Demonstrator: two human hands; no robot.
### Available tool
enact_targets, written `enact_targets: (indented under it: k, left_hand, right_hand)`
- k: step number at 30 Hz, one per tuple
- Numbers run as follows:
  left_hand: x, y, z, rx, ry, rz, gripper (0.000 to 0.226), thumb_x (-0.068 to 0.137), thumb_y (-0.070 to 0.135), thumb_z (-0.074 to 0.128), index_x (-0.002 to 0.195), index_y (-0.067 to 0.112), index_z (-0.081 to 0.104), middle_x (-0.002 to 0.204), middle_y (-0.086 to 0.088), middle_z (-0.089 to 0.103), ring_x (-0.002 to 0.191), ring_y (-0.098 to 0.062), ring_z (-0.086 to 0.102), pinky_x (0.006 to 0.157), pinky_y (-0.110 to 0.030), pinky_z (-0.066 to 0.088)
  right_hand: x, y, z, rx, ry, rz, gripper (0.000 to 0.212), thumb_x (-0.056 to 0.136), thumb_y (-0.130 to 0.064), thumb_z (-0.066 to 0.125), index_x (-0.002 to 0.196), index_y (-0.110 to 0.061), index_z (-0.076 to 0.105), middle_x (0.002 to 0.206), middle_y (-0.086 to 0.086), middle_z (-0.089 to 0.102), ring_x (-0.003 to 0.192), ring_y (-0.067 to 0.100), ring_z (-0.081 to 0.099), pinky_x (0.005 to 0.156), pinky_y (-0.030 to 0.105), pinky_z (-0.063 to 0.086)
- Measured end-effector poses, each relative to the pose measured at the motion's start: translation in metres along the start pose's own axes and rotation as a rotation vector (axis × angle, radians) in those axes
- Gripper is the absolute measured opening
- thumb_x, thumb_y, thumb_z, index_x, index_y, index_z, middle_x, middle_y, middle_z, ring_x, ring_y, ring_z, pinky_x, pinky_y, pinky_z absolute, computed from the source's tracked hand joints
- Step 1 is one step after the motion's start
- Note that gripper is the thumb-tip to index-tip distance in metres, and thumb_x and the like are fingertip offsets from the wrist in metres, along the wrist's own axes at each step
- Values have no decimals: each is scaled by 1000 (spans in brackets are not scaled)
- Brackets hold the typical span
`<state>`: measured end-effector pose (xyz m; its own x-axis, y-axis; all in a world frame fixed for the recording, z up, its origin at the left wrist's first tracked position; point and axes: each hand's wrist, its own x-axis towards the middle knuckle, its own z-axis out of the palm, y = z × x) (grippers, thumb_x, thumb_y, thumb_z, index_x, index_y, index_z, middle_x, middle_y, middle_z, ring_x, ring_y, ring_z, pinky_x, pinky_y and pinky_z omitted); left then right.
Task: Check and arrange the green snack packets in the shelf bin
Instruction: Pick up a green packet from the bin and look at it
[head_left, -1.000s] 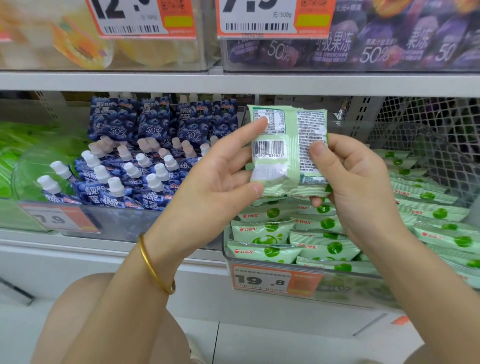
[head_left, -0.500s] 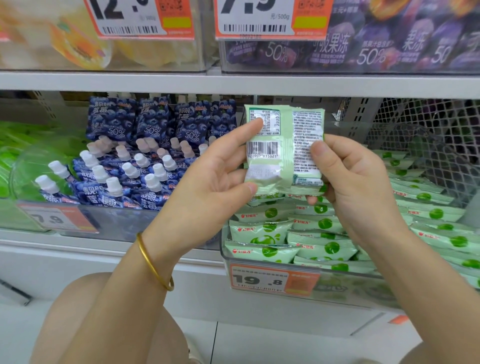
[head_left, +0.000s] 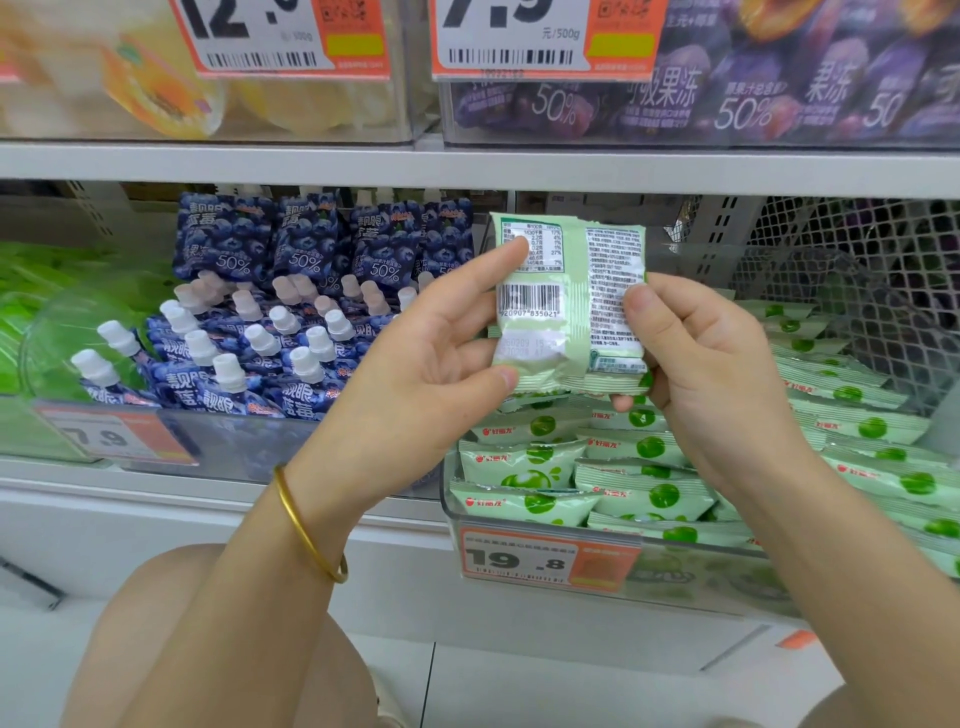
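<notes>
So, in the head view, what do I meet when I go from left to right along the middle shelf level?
Blue spouted pouches → left hand → held green packet → right hand → wire mesh.

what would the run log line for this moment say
phase: checking | left hand: pinches green packet, barcode side facing camera | right hand: holds its right edge | shelf bin: other packets stacked

Blue spouted pouches beside orange price tags.
</notes>
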<state>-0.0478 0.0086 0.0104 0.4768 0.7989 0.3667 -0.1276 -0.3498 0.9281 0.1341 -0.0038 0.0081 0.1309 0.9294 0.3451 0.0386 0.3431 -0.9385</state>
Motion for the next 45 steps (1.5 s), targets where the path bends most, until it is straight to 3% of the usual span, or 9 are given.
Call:
enact_targets:
  k: [16,20,22,25,28,32,37,40,45]
  left_hand:
    - [1,2,2,36,-3,35,69,81,-13,47,139,22,36,140,1,48,118,-13,56,93,-25,49]
    - [1,-6,3,580,193,183,57,83,5,52,136,24,44,137,3,43,128,-8,41,103,-36,42]
    - [2,-9,6,832,278,284,46,84,13,55,130,19,52,126,2,43,121,-10,40,100,-36,41]
    - [1,-7,15,772,225,229,47,87,34,52,131,20,51,122,6,45,119,-8,41,99,-35,41]
    - [1,-4,20,712,183,155,61,82,50,51,136,23,44,126,11,45,123,-4,40,104,-27,36]
    - [5,-2,14,604,208,148,45,86,28,57,130,24,47,121,16,53,116,-1,49,99,-28,43]
    - [3,0,5,522,228,130,33,88,15,46,119,28,51,109,14,61,102,-5,57,89,-33,48]
    - [2,-1,4,546,140,137,31,89,15,46,116,29,52,107,14,60,100,-5,57,88,-32,48]
    - [2,-8,2,732,185,130,34,86,20,56,120,24,50,105,23,52,105,5,49,89,-10,38]
  right_hand:
    - [-1,1,2,52,-7,-1,12,93,-22,50,92,-21,62,54,-18,51,48,-1,45,42,20,49]
    - [-1,3,4,91,9,-30,19,84,-33,55,97,-22,63,79,7,53,69,23,44,47,24,50]
    - [-2,2,3,120,12,-54,13,88,-27,54,98,-22,60,74,-4,60,65,17,51,47,18,48]
    - [-3,1,5,90,-31,-83,13,89,-30,53,100,-25,55,73,-18,66,57,-3,53,50,12,42]
    - [-5,4,7,115,-142,-94,19,92,-30,48,108,-25,56,98,-6,69,70,9,64,58,23,52]
    - [-6,1,5,-40,-199,-156,27,94,-21,45,117,-20,57,111,-3,67,86,15,67,65,30,56]
    - [5,6,-6,-138,68,-192,41,80,-19,69,110,-36,47,109,-5,57,89,8,62,75,29,53]
    - [8,2,-11,-226,-79,-199,50,76,-20,70,113,-45,50,115,-13,59,99,7,60,87,34,52]
    - [5,2,-9,-197,-87,-123,21,82,-5,68,87,-24,63,81,-5,68,71,10,64,60,30,57]
